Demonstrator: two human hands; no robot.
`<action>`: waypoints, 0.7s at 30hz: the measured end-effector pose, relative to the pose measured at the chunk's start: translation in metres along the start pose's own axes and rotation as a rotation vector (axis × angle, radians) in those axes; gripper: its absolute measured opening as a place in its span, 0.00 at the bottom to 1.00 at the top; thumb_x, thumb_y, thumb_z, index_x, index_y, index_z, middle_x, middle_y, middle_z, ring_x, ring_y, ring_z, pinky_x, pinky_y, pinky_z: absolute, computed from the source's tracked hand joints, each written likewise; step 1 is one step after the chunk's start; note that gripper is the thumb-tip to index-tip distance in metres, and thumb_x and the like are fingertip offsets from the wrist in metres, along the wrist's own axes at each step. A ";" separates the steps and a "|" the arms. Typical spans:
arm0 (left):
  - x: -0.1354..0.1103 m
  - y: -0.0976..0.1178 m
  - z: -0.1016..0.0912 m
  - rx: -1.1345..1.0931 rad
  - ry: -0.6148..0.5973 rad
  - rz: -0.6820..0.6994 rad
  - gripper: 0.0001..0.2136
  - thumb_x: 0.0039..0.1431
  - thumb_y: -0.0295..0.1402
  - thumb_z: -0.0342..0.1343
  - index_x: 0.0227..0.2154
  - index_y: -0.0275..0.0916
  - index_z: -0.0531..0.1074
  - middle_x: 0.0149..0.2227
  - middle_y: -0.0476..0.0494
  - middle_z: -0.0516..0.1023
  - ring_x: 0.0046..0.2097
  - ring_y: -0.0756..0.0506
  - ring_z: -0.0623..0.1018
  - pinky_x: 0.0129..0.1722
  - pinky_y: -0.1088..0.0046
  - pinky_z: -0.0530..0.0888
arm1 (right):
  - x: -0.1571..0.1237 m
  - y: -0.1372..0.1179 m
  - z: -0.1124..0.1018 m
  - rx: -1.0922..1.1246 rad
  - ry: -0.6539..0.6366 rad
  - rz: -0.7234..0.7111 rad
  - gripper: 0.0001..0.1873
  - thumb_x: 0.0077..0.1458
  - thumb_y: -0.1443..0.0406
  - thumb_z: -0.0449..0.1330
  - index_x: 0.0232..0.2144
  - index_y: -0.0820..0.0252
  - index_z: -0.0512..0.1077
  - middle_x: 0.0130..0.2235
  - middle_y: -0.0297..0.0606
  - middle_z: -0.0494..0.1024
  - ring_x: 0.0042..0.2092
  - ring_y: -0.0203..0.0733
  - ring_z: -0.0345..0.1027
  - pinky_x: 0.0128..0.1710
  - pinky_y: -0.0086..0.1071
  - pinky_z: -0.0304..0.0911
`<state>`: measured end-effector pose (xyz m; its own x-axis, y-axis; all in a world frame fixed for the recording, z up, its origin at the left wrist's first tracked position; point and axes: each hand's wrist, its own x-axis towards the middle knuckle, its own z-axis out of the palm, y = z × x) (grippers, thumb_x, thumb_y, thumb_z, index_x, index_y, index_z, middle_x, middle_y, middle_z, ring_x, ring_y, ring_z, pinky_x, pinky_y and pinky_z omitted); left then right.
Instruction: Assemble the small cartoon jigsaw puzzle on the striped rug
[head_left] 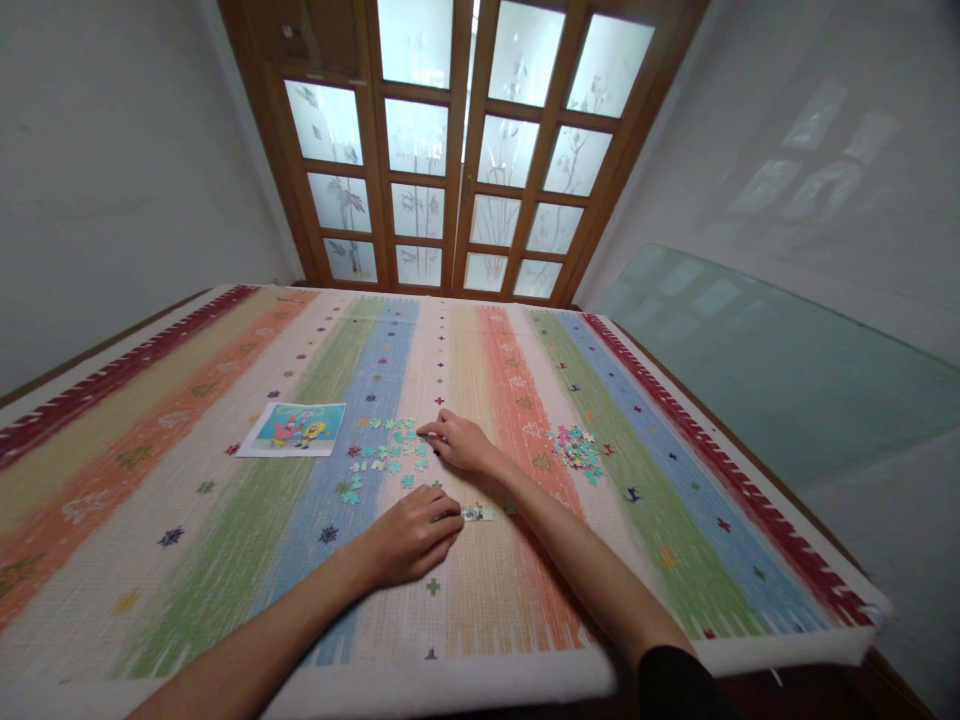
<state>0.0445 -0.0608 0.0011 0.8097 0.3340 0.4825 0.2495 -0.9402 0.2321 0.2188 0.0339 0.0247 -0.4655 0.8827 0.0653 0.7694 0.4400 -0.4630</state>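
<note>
My right hand reaches over loose teal jigsaw puzzle pieces, thumb and index finger closed at a piece on the right edge of the spread. Most of that piece is hidden by the fingertips. Closer to me, my left hand rests low on the cloth with bent fingers held together. Its fingertips hold the left end of a short strip of joined puzzle pieces, and part of the strip is covered. A heap of mixed pink, yellow and teal puzzle pieces lies right of my right forearm.
A printed picture of cartoon figures lies flat left of the pieces. A striped, patterned cloth covers the table. Beyond its far edge stand wooden doors with glass panes. A pale glass sheet leans by the right wall.
</note>
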 end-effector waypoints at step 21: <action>0.001 0.001 -0.004 -0.021 0.012 -0.001 0.10 0.71 0.26 0.48 0.46 0.36 0.74 0.42 0.38 0.79 0.42 0.42 0.75 0.44 0.62 0.73 | -0.111 0.045 -0.030 0.648 -0.056 0.247 0.06 0.50 0.64 0.64 0.32 0.62 0.77 0.26 0.34 0.78 0.26 0.37 0.69 0.28 0.30 0.63</action>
<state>0.0441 -0.0613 0.0053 0.8030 0.3355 0.4927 0.2385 -0.9383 0.2503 0.3185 -0.0393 0.0232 -0.3453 0.9268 -0.1477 0.4473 0.0242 -0.8941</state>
